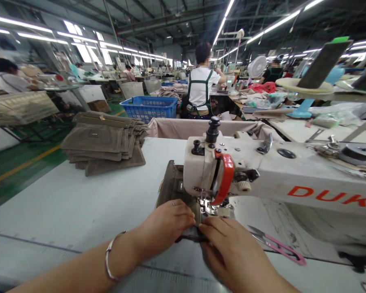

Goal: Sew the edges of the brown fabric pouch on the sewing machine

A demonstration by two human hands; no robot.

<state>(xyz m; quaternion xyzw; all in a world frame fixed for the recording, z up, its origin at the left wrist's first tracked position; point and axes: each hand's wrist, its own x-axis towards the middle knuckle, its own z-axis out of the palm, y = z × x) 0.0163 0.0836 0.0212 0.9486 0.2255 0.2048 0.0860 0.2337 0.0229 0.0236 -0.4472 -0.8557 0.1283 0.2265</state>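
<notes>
Where hands press: olive-brown fabric piece [173,185], flat, under presser foot.

Long ceiling tube lights [262,28] run down the hall and burn white, flooding everything evenly. The pale table [64,203] throws back soft light, with faint shadows under the hands. Straight lines bow at the edges, the far rows go hazy, and faces are blurred.
</notes>
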